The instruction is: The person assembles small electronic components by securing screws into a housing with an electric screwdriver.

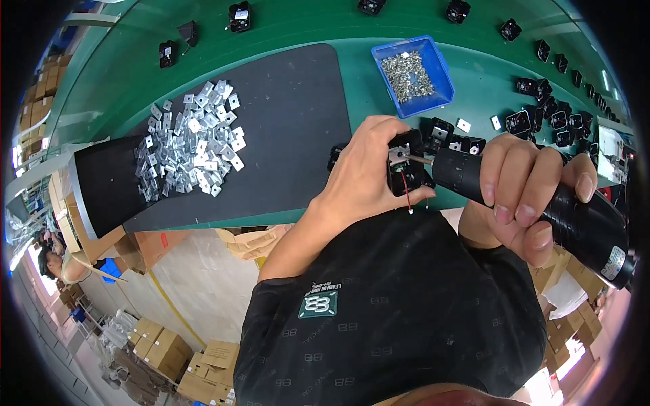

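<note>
My left hand (362, 169) is wrapped round a small black plastic housing (410, 181), with a metal plate (398, 155) in its upper part and a thin red wire (406, 190) hanging from it. Closed round a black electric screwdriver (457, 170) is my right hand (525, 186). The screwdriver lies nearly level, and its bit reaches the metal plate; whether a screw sits under the tip I cannot tell. Just beyond my hands more black housings (440, 130) stand on the green bench, close to two loose metal plates (463, 125).
A blue bin (441, 80) of small screws sits beyond my hands. Many square metal plates (196, 135) are heaped on a black mat (291, 115) at left. Black housings (558, 120) cluster at right, and others line a green belt (298, 24) at the back. Cardboard boxes (159, 348) stand below left.
</note>
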{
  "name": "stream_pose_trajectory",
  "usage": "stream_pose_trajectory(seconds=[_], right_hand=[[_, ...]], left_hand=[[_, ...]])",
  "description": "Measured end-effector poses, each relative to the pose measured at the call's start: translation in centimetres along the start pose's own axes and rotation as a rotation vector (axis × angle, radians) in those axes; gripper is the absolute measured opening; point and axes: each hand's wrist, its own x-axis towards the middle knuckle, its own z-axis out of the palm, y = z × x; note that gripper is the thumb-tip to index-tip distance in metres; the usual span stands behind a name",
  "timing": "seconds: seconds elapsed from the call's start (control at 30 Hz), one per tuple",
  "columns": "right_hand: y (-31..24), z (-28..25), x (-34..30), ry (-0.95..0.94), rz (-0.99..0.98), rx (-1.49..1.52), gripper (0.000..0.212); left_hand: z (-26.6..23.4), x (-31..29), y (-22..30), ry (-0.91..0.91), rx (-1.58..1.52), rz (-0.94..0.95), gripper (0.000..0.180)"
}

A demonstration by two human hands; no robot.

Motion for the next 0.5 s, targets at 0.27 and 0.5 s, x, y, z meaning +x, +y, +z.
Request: stream_pose_trajectory(seconds=[0.27, 0.5], right_hand=[[0.6, -0.39, -0.37, -0.022, -0.023, 0.035, 0.049], [0.24, 0.0, -0.33, 0.025, 0.014, 0.013, 0.041]], left_hand=[[-0.07, 0.08, 0.6, 0.009, 0.042, -0.009, 0.084], [0.02, 0.25, 0.89, 0.04, 0.002, -0.033, 0.076]])
